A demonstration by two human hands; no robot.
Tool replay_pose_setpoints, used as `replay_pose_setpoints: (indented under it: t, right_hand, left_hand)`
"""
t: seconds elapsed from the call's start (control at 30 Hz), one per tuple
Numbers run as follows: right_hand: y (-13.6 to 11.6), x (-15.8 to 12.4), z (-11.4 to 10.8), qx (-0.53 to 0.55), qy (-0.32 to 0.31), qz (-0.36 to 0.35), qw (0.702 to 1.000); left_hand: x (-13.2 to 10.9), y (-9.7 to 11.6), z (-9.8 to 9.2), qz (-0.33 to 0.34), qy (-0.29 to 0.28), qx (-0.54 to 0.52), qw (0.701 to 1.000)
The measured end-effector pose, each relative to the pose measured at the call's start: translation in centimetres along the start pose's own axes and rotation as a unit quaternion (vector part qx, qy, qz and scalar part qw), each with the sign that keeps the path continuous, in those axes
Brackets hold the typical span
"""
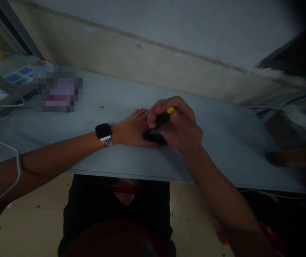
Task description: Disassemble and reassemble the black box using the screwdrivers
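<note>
My left hand [134,129] lies low on the table, its thumb and fingers around the left side of a flat black device [153,137]. A paler patch shows on top of the device, and much of it is hidden by my hands; I cannot tell its kind. Above it, my right hand [181,125] is closed around a screwdriver [163,118] with a black handle and a yellow end. The handle is tilted, and its tip is out of sight behind my fingers.
The pale blue table [110,160] runs along a stained wall [131,60]. A blurred-out item [62,92] lies at the back left, near white boxes [19,76]. A white cable [19,160] crosses over my left forearm. Dark, blurred objects [284,157] stand at the right.
</note>
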State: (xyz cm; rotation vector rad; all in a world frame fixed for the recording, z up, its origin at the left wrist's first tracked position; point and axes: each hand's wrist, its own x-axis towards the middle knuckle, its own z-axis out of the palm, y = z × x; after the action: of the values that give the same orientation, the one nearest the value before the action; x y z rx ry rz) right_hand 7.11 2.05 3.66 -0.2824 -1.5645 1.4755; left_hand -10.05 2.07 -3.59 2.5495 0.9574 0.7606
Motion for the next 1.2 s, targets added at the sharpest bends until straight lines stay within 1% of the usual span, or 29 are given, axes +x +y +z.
replay_pose_setpoints:
  t: [0.1,0.2,0.43,0.57,0.8,0.93,1.03,1.2]
  right_hand:
    - [0.2,-0.02,-0.08,0.008,-0.015,-0.004,1.0]
    - [0.41,-0.04,-0.19,0.022,-0.025,-0.024,0.999]
    - [0.4,0.11,-0.08,0.034,-0.003,-0.04,0.999]
    - [0.12,0.28,0.11,0.034,0.019,-0.028,0.999]
    - [-0.33,0.3,-0.05,0.043,0.022,0.004,0.999]
    - [-0.17,0.42,0.05,0.041,0.035,-0.009,0.999]
    - [-0.04,0.52,0.13,0.041,0.042,-0.012,0.998]
    - [0.38,0.44,-0.31,0.033,0.028,-0.023,0.999]
  left_hand:
    - [0.05,0.1,-0.09,-0.001,-0.015,0.014,1.0]
    - [0.02,0.07,-0.17,-0.002,-0.011,0.025,1.0]
    - [-0.03,-0.22,-0.18,-0.003,-0.01,0.044,0.999]
    - [-0.03,-0.27,0.04,-0.001,-0.013,0.053,0.999]
    - [-0.11,-0.23,0.08,-0.007,-0.009,0.062,0.998]
    - [-0.1,-0.37,0.14,-0.003,-0.013,0.067,0.998]
    - [-0.06,-0.49,0.23,0.004,-0.006,0.066,0.998]
    - [-0.02,-0.51,0.25,0.003,-0.003,0.062,0.998]
